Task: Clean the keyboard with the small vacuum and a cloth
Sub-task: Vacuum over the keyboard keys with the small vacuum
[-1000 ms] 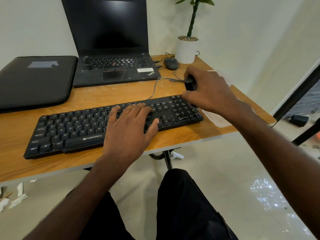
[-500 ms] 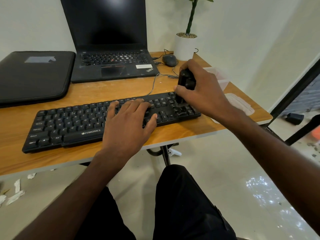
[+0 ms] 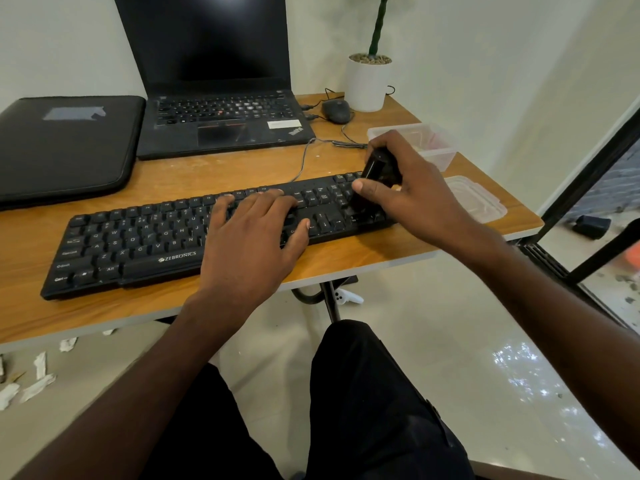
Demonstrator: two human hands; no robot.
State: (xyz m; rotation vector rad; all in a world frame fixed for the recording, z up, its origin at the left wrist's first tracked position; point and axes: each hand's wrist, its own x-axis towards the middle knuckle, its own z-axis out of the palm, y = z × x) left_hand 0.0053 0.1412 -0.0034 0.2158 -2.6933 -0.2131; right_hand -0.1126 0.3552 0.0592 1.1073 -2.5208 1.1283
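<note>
A black keyboard [image 3: 138, 244] lies across the wooden table [image 3: 242, 169] near its front edge. My left hand [image 3: 249, 240] rests flat on the keys right of the middle, fingers spread, pressing the keyboard down. My right hand [image 3: 412, 195] grips a small black vacuum [image 3: 375, 168], held upright and tilted, with its lower end on the number-pad keys at the keyboard's right end. No cloth is visible.
A black laptop [image 3: 221, 109] stands open behind the keyboard, a black sleeve [image 3: 62, 147] to its left. A mouse [image 3: 335, 110] and white plant pot [image 3: 367, 83] sit at the back right. A clear plastic box [image 3: 433, 140] and its lid [image 3: 474, 199] lie right of my hand.
My right hand has lifted the vacuum from the table behind the keyboard and set it down onto the keyboard's right end. The left hand has stayed on the keys.
</note>
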